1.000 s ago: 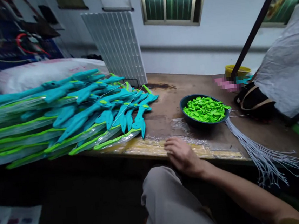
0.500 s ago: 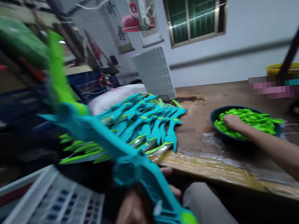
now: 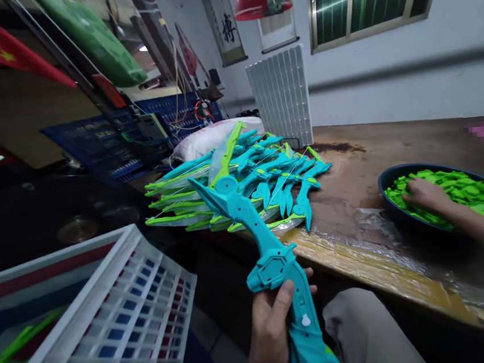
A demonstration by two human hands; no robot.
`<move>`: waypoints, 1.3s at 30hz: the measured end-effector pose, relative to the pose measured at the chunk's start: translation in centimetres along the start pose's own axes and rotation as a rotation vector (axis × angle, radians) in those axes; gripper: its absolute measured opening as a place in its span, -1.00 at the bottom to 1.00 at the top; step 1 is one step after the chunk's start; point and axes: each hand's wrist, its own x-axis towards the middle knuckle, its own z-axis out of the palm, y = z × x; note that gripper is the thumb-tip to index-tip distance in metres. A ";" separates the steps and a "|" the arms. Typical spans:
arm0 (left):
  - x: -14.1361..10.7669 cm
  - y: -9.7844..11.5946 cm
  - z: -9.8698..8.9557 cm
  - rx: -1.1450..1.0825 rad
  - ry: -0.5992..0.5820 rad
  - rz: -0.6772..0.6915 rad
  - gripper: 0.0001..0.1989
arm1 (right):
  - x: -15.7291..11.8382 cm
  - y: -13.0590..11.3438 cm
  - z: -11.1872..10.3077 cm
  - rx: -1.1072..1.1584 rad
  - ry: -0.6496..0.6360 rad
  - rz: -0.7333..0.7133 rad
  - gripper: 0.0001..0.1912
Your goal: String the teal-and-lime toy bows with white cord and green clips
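My left hand [image 3: 270, 327] is wrapped round a teal toy bow [image 3: 268, 230], thumb pressed on its middle section. The bow stands tilted, with a bright green limb at its top end; its lower end runs out of the frame. To the right, my right hand [image 3: 426, 193] reaches into a dark round basin [image 3: 393, 212] of loose bright green plastic pieces [image 3: 478, 196]. Its fingers curl down among the pieces, so the fingertips and whatever they grip are hidden. Behind the held bow, a pile of similar teal and green toy bows [image 3: 284, 177] covers the table's left end.
A white slatted crate [image 3: 151, 304] with green parts inside stands at my lower left. The wooden table [image 3: 350, 154] has a taped front edge above my knee [image 3: 367, 323]. A white sack [image 3: 204, 139] and a pale ribbed panel [image 3: 281, 98] stand behind the pile. A red lamp [image 3: 250, 1] hangs above.
The toy bow has swung from a leftward slant to a steeper one, nearer the pile. My view has turned left, so the basin appears farther right. My right hand stays in the basin.
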 end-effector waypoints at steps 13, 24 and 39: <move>-4.5 -2.5 0.8 0.292 -0.176 0.112 -0.46 | -18.1 -23.9 -10.4 0.627 -0.096 -0.693 -0.90; -8.6 -1.4 2.0 -0.054 -0.283 -0.014 -0.43 | -21.0 -24.5 -13.3 0.616 -0.121 -0.720 -0.97; -7.8 -1.2 1.5 0.098 -0.316 0.063 -0.57 | -22.3 -24.7 -13.8 0.559 -0.086 -0.739 -0.88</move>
